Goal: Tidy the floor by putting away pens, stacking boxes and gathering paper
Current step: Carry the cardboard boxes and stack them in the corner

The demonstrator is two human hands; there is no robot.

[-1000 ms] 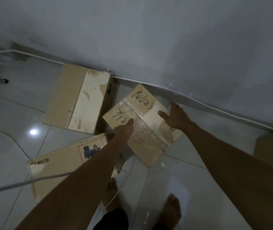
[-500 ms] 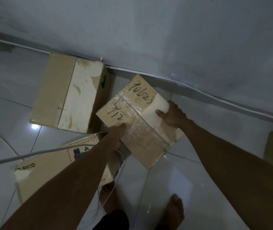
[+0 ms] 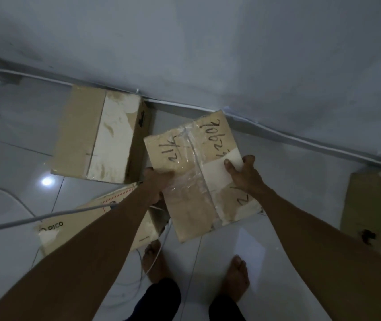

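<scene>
The person stands barefoot by the wall, holding the taped box [image 3: 198,172] above the floor. The left hand [image 3: 155,185] clasps its left edge; the right hand [image 3: 245,176] grips the right side, fingers curled over the top. A white cable [image 3: 159,242] trails past the left foot [image 3: 153,260], and I think a step toward the bigger box [image 3: 99,135] could snag it and tip the load.

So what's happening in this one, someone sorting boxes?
A person holds a taped cardboard box with writing on top, left hand on its left edge and right hand on its right side. Three more boxes sit on the tiled floor: one by the wall, a printed one under the left arm, another at far right.
</scene>
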